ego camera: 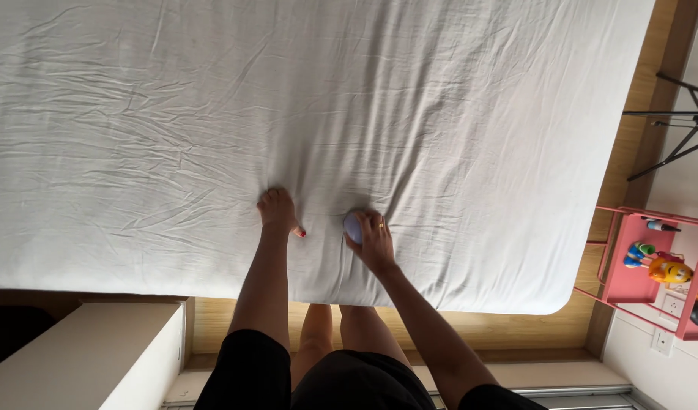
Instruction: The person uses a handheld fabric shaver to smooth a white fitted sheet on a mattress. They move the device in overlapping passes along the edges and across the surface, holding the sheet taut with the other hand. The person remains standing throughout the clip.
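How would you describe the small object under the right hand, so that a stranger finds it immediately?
Start from the wide white bedsheet covering the mattress, and go to its near edge, where two hands press on the cloth. The right hand covers a small rounded lilac object. It is the only coloured item on the sheet; the left hand holds nothing.

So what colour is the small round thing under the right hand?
Pale lilac-blue round thing, under the right hand; head view.

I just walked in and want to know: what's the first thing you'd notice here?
A big wrinkled white sheet fills most of the picture, spread over a bed. Near its front edge, the left hand presses flat on the cloth, and the right hand holds a small pale purple round thing against it. At the far right stands a pink cart with colourful toys.
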